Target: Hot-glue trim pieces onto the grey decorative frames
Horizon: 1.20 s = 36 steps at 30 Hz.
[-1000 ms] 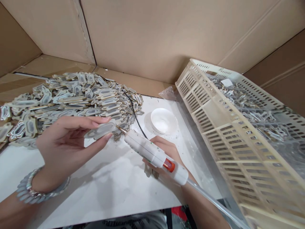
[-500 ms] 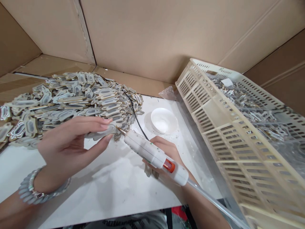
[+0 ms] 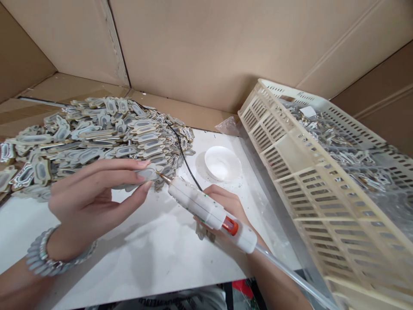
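Clock centred on the small plate (image 3: pixel 149 174), 12 at the far side. Plate is above the white table (image 3: pixel 135 258), pinched by the left hand (image 3: pixel 85 196): fingertips on its far edge, thumb at its near edge. Judged light, thin, fairly stiff, perhaps slick; best held by its long edges, clear of the 3 o'clock end, where the glue gun (image 3: pixel 196 202) points its tip. Contact there too small to confirm. Left wrist lies toward 8 o'clock. Right hand (image 3: pixel 227 202) wraps the gun from below, most fingers hidden; forearm runs off toward 4, tip aimed at 10. Pile of similar plates (image 3: pixel 93 142) at 10; bowl (image 3: pixel 221 163) at 3, basket (image 3: pixel 287 157) beyond it
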Tool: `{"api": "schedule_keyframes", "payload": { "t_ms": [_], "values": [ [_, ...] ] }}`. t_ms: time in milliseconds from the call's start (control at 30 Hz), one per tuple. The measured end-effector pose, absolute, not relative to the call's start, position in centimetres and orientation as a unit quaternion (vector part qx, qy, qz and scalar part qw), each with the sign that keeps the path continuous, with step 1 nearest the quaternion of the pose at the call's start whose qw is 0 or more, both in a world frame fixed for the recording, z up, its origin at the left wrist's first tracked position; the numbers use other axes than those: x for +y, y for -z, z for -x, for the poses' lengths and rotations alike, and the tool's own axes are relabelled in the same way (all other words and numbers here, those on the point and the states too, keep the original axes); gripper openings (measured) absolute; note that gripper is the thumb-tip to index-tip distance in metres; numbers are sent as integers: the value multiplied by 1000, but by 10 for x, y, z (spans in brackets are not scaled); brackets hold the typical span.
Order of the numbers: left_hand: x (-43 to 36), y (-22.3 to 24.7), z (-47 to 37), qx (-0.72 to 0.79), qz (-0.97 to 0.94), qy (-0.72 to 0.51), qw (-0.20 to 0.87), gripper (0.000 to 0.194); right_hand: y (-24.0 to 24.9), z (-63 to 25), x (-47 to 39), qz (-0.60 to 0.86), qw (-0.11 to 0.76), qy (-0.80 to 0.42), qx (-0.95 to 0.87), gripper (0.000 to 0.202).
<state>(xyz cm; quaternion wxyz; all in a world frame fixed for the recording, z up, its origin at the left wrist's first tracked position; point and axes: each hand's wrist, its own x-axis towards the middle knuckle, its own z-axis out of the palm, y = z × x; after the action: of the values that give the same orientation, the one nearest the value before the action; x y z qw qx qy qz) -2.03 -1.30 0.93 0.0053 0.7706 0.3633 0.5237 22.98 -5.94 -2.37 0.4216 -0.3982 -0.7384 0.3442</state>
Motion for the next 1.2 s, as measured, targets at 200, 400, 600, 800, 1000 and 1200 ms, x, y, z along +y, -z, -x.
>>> {"api": "schedule_keyframes", "payload": {
  "t_ms": [200, 400, 600, 800, 1000, 1200],
  "values": [
    [-14, -12, 19, 375, -759, -532, 10, 12, 23, -231, -57, 400, 421, -332, -743, 9],
    [-13, -13, 22, 367, -761, -534, 27, 14, 21, -232, -56, 421, 414, -313, -744, 11],
    [-7, -6, 21, 331, -744, -574, 87, 34, 9, -228, -57, 493, 442, -318, -678, 11],
    [4, 3, 23, 251, -754, -603, 76, 87, 6, -227, -56, 496, 462, -319, -663, 18],
    [9, 3, 25, 253, -777, -574, 54, 98, 5, -227, -57, 487, 463, -312, -672, 14],
    [7, 2, 24, 280, -762, -579, 79, 100, 3, -227, -55, 485, 460, -308, -677, 15]
  ]
}}
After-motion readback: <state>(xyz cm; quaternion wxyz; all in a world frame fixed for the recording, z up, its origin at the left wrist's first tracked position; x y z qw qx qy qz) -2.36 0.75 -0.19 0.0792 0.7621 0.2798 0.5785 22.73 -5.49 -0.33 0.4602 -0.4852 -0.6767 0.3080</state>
